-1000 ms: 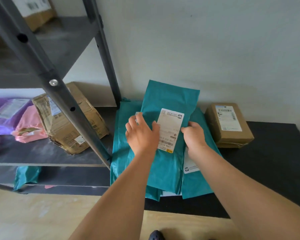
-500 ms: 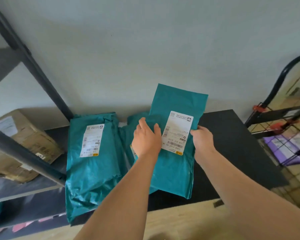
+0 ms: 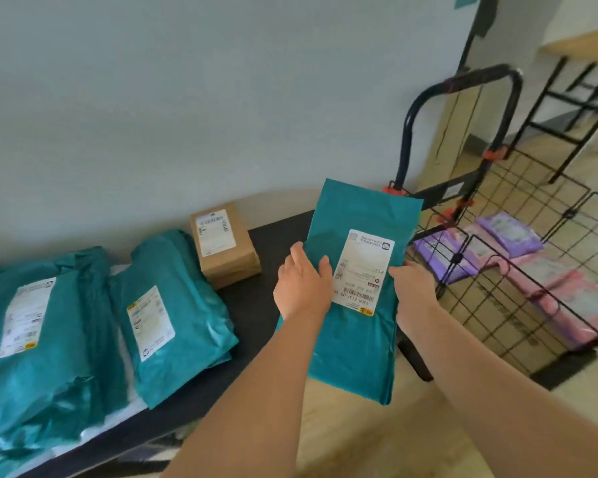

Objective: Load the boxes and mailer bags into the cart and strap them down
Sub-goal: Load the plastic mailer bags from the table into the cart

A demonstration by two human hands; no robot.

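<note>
I hold a teal mailer bag (image 3: 356,346) with a white label in the air, past the right end of the black shelf (image 3: 273,236). My left hand (image 3: 301,281) grips its left edge and my right hand (image 3: 411,291) grips its right edge. To the right stands the black wire cart (image 3: 532,257) with purple mailer bags (image 3: 511,232) and pink mailer bags (image 3: 567,298) lying inside. On the shelf lie two more piles of teal mailer bags (image 3: 173,326) (image 3: 35,343) and a small brown box (image 3: 221,246).
A pale wall runs behind the shelf. The cart's black handle (image 3: 463,88) rises at the upper right, with black furniture legs (image 3: 567,108) on the floor beyond it. Light wooden floor (image 3: 359,439) lies below the held bag.
Both hands have carried the teal bag off the shelf pile to the right, toward the cart. The view has swung right, bringing the cart into sight.
</note>
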